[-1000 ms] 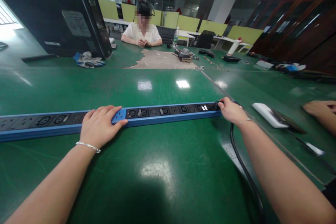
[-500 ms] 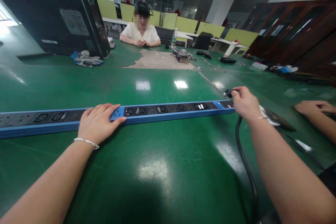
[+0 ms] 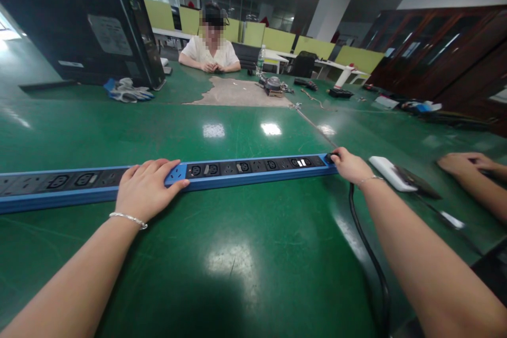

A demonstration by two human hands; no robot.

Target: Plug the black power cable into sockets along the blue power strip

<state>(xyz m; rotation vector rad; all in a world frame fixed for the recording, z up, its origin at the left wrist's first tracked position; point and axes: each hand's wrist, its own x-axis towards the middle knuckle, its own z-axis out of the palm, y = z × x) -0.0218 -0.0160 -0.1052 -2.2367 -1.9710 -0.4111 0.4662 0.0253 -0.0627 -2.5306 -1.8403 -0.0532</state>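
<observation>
A long blue power strip (image 3: 253,169) with black sockets lies across the green table. My left hand (image 3: 146,187) is wrapped over it left of the middle, fingers on the far side and thumb on the near side. At the strip's right end, my right hand (image 3: 350,165) grips a black plug (image 3: 329,158), which touches the blue socket there; how deep it sits is hidden. A thick black cable (image 3: 366,243) hangs from under my right hand and curves down the table.
A white box (image 3: 392,173) and another person's hands (image 3: 467,166) are at the right. Across the green table (image 3: 237,232) sits a person. Gloves (image 3: 127,91) lie by a black computer case (image 3: 87,26); a bottle (image 3: 260,59) and a metal device (image 3: 273,84) stand farther back.
My right hand has moved left and slightly down with the plug, from above the strip's right end onto its end socket. My left hand stays on the strip.
</observation>
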